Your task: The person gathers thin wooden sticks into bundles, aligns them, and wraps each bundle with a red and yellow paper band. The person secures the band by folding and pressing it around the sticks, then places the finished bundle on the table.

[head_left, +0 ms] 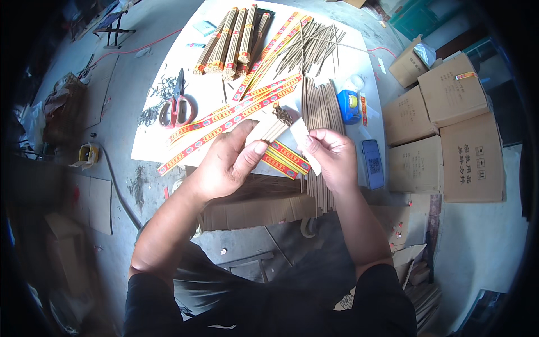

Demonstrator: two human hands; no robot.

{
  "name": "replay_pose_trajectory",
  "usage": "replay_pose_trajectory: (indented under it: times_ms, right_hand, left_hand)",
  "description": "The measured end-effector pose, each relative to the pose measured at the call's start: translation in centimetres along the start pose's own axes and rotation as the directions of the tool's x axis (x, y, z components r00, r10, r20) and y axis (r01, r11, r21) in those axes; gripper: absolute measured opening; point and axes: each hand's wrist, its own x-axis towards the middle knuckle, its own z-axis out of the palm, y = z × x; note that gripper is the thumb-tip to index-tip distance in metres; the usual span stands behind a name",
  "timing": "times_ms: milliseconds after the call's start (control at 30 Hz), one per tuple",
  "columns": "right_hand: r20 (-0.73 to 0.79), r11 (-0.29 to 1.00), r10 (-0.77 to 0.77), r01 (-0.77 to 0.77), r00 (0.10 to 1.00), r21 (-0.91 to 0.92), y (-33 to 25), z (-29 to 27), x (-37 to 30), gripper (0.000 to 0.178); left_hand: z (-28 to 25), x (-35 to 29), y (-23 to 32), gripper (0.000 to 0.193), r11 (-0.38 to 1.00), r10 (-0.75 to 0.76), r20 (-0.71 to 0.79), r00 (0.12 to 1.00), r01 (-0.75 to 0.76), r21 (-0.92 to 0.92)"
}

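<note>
My left hand (229, 160) is closed around a small bundle of incense sticks (274, 132), whose dark ends (282, 115) point away from me. Between the thumb and fingers of my right hand (334, 157) is a white paper strip (300, 130), just right of the bundle. Whether the strip touches the sticks, I cannot tell. Under my hands, yellow and red printed paper bands (287, 161) lie at the table's near edge. More red printed bands (216, 126) stretch diagonally across the white table (149, 135). Loose brown sticks (321, 106) lie beyond my right hand.
Scissors (177, 104) with red handles lie at the left. Banded stick bundles (233, 42) are stacked at the back, beside scattered sticks (311, 45). A blue tape dispenser (349, 106) and a phone (371, 163) are at the right edge. Cardboard boxes (470, 157) stand beyond.
</note>
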Motion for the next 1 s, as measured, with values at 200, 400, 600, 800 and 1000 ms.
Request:
replay_pose_trajectory:
  times_ms: [200,400,600,800,1000]
  right_hand:
    - [0.091,0.999,-0.019,0.023,0.996,-0.042,-3.0,-1.1,-1.1,0.017]
    - [0.158,0.994,0.021,-0.003,0.987,-0.111,-4.4,-1.6,-1.6,0.014]
    - [0.196,0.991,0.05,-0.024,0.979,-0.13,-4.4,-1.8,-1.6,0.014]
    - [0.189,0.989,0.064,-0.037,0.98,-0.144,-4.9,-1.7,-1.8,0.013]
    - [0.183,0.992,0.049,-0.026,0.982,-0.125,-4.7,-1.6,-1.9,0.013]
  left_hand:
    - [-0.1,0.2,1.0,0.047,0.97,0.134,0.109,0.985,-0.153,0.191]
    - [-0.3,-0.2,0.4,0.053,0.955,0.162,0.16,0.974,-0.195,0.222]
    - [-0.6,-0.2,1.1,0.053,0.98,0.08,0.213,0.974,-0.116,0.163]
    - [-0.4,0.0,0.2,0.051,0.963,0.183,0.191,0.964,-0.215,0.162]
    - [-0.4,-0.2,0.5,0.049,0.963,0.184,0.161,0.97,-0.211,0.169]
